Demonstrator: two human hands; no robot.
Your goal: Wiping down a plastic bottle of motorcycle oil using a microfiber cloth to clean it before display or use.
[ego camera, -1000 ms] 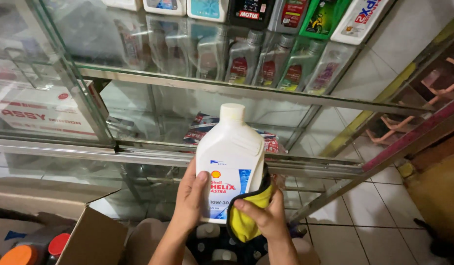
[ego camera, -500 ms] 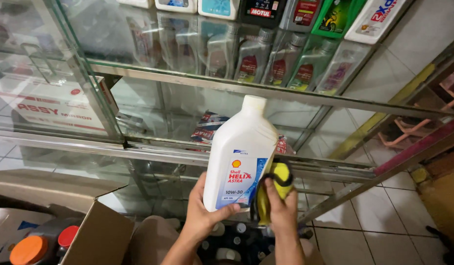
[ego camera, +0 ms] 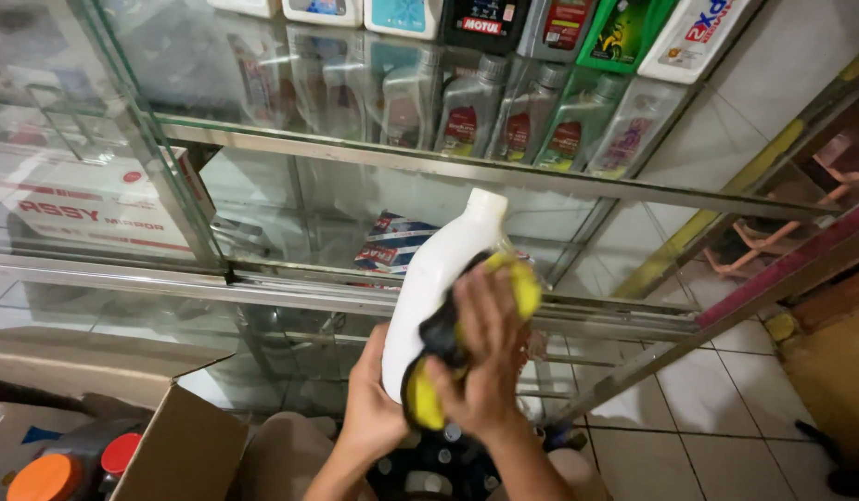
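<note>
Before a glass display cabinet (ego camera: 262, 278), the left hand (ego camera: 374, 408) grips a white oil bottle (ego camera: 439, 278) at frame centre while the right hand (ego camera: 480, 362) presses a yellow cloth (ego camera: 522, 283) closed against it.

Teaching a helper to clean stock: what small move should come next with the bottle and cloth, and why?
Probably slide the right hand with the yellow cloth up toward the cap. The cloth covers only the middle of the white bottle, which the left hand grips at its base, so the neck is uncovered.
</note>
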